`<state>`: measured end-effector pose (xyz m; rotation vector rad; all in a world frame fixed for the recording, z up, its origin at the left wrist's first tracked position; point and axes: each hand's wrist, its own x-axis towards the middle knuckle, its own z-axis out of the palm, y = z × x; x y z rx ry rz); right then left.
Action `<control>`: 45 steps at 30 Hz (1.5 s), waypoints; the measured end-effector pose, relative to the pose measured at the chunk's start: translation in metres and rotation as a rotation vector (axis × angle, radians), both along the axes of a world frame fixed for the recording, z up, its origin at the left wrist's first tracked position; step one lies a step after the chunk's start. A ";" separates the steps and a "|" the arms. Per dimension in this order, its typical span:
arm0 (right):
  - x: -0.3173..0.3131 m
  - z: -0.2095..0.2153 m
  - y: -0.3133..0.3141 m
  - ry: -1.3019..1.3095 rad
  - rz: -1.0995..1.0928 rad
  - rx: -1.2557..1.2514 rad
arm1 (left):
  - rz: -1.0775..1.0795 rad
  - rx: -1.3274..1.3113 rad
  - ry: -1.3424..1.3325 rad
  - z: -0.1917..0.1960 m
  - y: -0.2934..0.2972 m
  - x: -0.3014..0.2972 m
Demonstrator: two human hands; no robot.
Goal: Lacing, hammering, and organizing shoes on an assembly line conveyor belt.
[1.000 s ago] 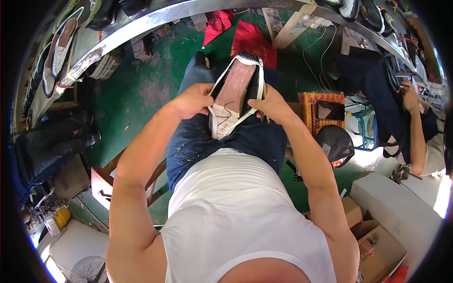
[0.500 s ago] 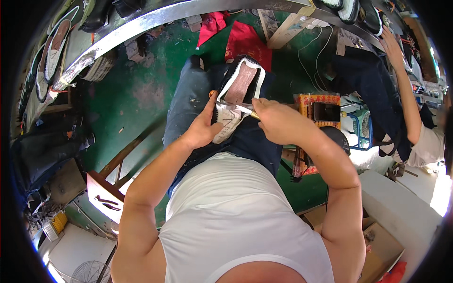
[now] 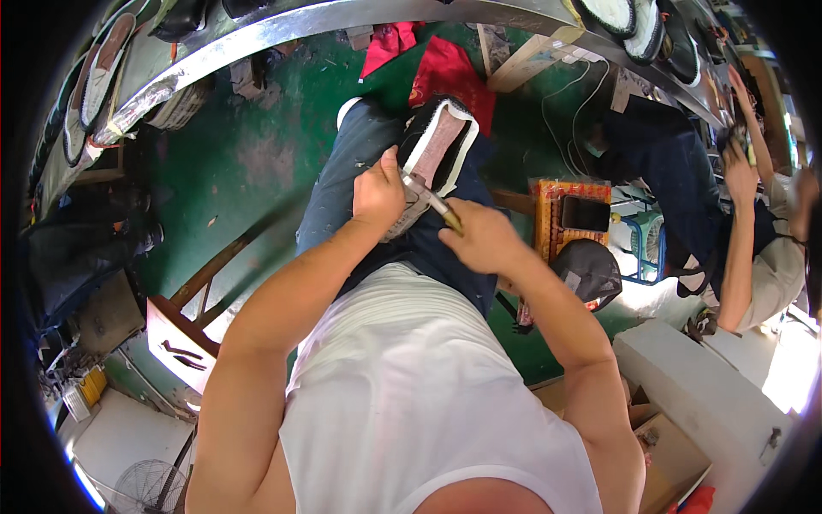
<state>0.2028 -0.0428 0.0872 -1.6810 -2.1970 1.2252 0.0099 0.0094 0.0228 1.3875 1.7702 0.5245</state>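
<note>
A shoe lies sole side up across my thighs, its black upper, white rim and brownish-pink inner sole showing. My left hand is closed at the near left edge of the shoe, thumb up, and covers part of it. My right hand grips the yellowish handle of a hammer. Its metal head lies over the near part of the shoe, right beside my left fingers. Whether the head touches the shoe I cannot tell.
A metal-edged bench curves along the far side, with shoes on it. To my right, a black phone rests on an orange patterned surface beside a dark cap. A co-worker's hand is farther right. A white-sided box stands left.
My left hand has moved up along the shoe and closed more. The hammer and my right hand have shifted slightly left and down. At right, the co-worker's arms have moved.
</note>
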 end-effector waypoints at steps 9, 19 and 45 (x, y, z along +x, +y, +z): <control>0.018 -0.014 0.018 -0.022 -0.087 0.271 | -0.223 0.371 -0.004 -0.010 -0.011 -0.007; 0.055 0.001 0.047 0.172 -0.238 -0.454 | -0.632 0.217 0.332 0.014 0.003 -0.010; 0.043 -0.056 -0.019 0.546 -0.642 -0.093 | -0.579 0.117 0.119 0.123 -0.007 -0.047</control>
